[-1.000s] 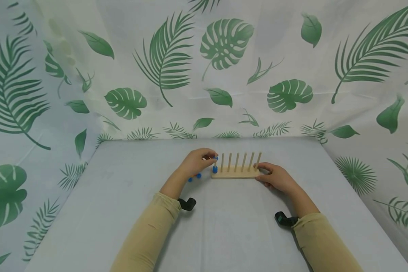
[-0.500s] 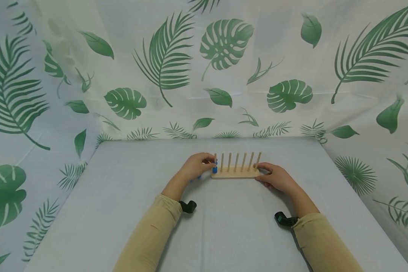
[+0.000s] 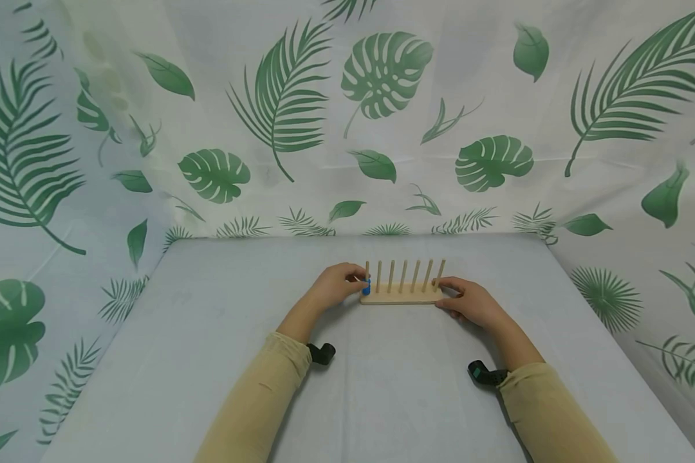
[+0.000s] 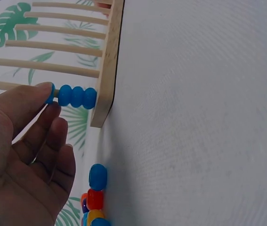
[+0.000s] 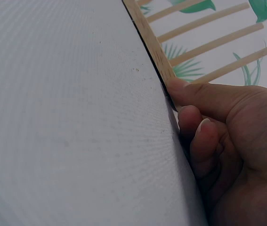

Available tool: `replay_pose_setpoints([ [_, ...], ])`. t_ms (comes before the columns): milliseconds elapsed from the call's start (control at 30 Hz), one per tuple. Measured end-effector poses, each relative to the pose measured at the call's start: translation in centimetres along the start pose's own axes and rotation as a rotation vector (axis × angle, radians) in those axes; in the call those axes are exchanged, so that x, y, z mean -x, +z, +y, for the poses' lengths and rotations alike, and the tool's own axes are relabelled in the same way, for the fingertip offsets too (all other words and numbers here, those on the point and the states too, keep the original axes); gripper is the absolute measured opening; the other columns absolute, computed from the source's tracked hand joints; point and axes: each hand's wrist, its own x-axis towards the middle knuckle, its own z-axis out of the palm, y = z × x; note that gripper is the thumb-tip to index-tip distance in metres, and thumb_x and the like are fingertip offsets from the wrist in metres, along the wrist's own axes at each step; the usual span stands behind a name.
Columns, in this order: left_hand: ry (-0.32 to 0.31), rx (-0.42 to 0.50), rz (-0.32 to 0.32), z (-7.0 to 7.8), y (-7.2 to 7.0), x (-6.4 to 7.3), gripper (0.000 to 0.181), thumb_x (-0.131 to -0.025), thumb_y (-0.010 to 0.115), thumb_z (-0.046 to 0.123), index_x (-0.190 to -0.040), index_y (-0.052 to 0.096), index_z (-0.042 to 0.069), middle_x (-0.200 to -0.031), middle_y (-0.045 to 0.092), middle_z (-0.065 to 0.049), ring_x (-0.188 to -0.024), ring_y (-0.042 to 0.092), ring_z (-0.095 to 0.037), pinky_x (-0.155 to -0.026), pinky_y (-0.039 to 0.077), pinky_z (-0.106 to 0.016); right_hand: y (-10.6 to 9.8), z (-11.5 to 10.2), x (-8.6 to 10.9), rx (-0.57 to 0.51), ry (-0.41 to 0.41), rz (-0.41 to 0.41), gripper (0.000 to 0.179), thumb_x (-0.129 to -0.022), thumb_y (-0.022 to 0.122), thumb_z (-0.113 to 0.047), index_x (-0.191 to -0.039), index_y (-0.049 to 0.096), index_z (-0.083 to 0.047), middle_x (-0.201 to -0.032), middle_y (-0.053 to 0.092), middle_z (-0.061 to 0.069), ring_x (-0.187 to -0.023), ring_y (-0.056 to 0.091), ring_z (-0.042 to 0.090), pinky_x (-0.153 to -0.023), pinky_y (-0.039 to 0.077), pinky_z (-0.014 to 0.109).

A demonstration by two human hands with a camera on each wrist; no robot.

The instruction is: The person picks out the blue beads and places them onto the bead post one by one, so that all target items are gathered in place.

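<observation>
A wooden peg rack (image 3: 401, 298) with a row of upright pegs stands on the table. Thumb and fingers of my left hand (image 3: 337, 287) pinch a blue bead (image 4: 52, 95) threaded on the leftmost peg. Beneath it on that peg, three blue beads (image 4: 77, 96) sit stacked against the base, with a small gap showing under the pinched one. At the rack's other end, my right hand (image 3: 470, 301) grips the base, thumb on top near the last peg. The remaining pegs carry no beads.
Loose beads, among them a blue bead (image 4: 98, 177), a red bead (image 4: 95, 199) and a yellow one, lie left of the rack; my left hand hides them in the head view. A leaf-patterned curtain (image 3: 301, 193) hangs behind the white table (image 3: 405, 373).
My left hand has come down along the leftmost peg, bringing the blue bead from near the top to just above the stack. The right hand and the rack have stayed still.
</observation>
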Motion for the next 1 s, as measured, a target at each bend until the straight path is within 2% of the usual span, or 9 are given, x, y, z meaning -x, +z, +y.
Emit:
replay_pose_setpoints([
  [400, -0.011, -0.011, -0.006, 0.2, 0.1, 0.2, 0.023, -0.095, 0.066, 0.033, -0.115, 0.07, 0.022, -0.113, 0.067, 0.002, -0.103, 0.061, -0.016, -0.075, 0.052, -0.029, -0.1, 0.1, 0.1, 0.007, -0.003, -0.008, 0.059, -0.092, 0.071, -0.032, -0.144, 0.05, -0.013, -0.068, 0.061, 0.003, -0.061, 0.056, 0.017, -0.057, 0.048, 0.032],
  [567, -0.012, -0.002, -0.009, 0.1, 0.1, 0.3, 0.026, -0.096, 0.066, 0.033, -0.118, 0.069, 0.02, -0.116, 0.067, 0.001, -0.105, 0.061, -0.017, -0.076, 0.052, -0.029, -0.1, 0.3, 0.0, 0.004, -0.001, -0.01, 0.059, -0.092, 0.071, -0.031, -0.144, 0.05, -0.014, -0.067, 0.061, 0.004, -0.061, 0.056, 0.018, -0.057, 0.049, 0.032],
  [767, -0.035, 0.024, 0.024, -0.2, -0.3, 0.8, 0.031, -0.096, 0.065, 0.033, -0.125, 0.067, 0.024, -0.123, 0.066, 0.004, -0.11, 0.06, -0.017, -0.08, 0.053, -0.031, 0.0, 0.4, -0.1, 0.001, -0.012, -0.006, 0.058, -0.092, 0.071, -0.031, -0.144, 0.051, -0.013, -0.067, 0.061, 0.003, -0.061, 0.057, 0.018, -0.057, 0.049, 0.032],
  [900, -0.04, 0.022, 0.058, -0.6, -1.0, 1.4, 0.028, -0.097, 0.064, 0.034, -0.123, 0.068, 0.026, -0.121, 0.066, 0.007, -0.108, 0.06, -0.015, -0.081, 0.053, -0.032, 0.0, 0.5, -0.1, -0.006, -0.014, -0.009, 0.058, -0.092, 0.071, -0.03, -0.144, 0.051, -0.013, -0.066, 0.061, 0.004, -0.061, 0.057, 0.019, -0.057, 0.049, 0.033],
  [1000, -0.03, 0.035, 0.078, -1.1, -1.5, 1.9, 0.028, -0.097, 0.063, 0.035, -0.122, 0.069, 0.023, -0.118, 0.066, 0.007, -0.104, 0.06, -0.014, -0.08, 0.053, -0.033, -0.1, 0.5, -0.1, -0.007, -0.014, -0.01, 0.058, -0.092, 0.071, -0.03, -0.144, 0.051, -0.013, -0.066, 0.061, 0.004, -0.061, 0.057, 0.019, -0.058, 0.049, 0.033],
])
